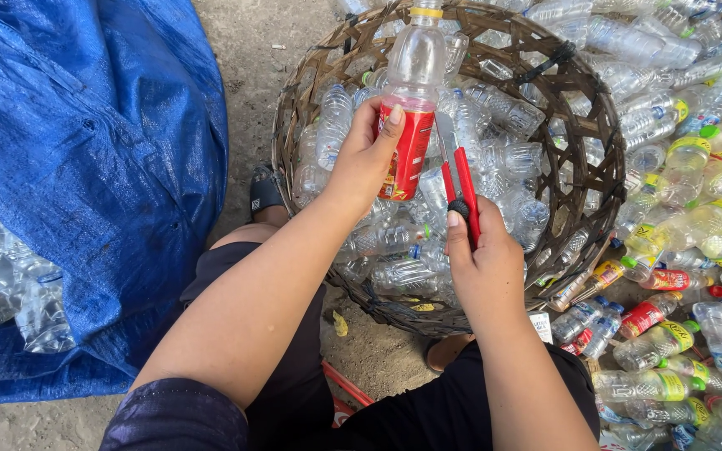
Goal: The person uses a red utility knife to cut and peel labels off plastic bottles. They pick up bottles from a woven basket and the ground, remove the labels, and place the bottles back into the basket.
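Note:
My left hand (367, 157) grips a clear plastic bottle (415, 63) with a red label and a yellow cap, held upright over a woven basket (597, 159). My right hand (482, 259) holds a red utility knife (461, 185), its blade pointing up beside the bottle's red label. The basket is filled with several clear, unlabelled bottles. Both hands are above the near half of the basket.
A heap of labelled plastic bottles (687, 250) lies on the ground to the right. A blue tarp (85, 167) covers a pile at left, with clear bottles (10, 284) showing under it. My knees in dark fabric are at the bottom, a sandal (264, 194) by the basket.

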